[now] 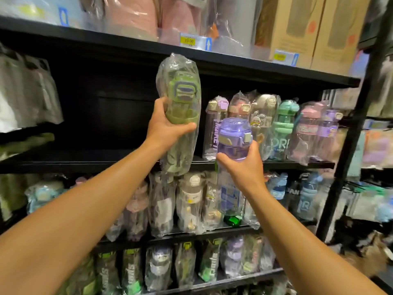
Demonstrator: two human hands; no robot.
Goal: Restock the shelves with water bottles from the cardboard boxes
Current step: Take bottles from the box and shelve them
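Note:
My left hand (168,124) grips a green water bottle (179,99) wrapped in clear plastic, held upright in front of the black middle shelf (89,161). My right hand (244,165) holds a purple water bottle (234,137) just below its lid, slightly lower and to the right of the green one. Both bottles hover at the shelf's front edge. To their right, several wrapped bottles (274,126) stand in a row on that same shelf. No cardboard box of stock shows in this view.
The left half of the middle shelf is dark and bare. Wrapped bottles (189,201) crowd the shelf below and the one under it. Boxes (314,28) and yellow price tags (189,41) sit on the top shelf. A black upright post (353,133) stands at right.

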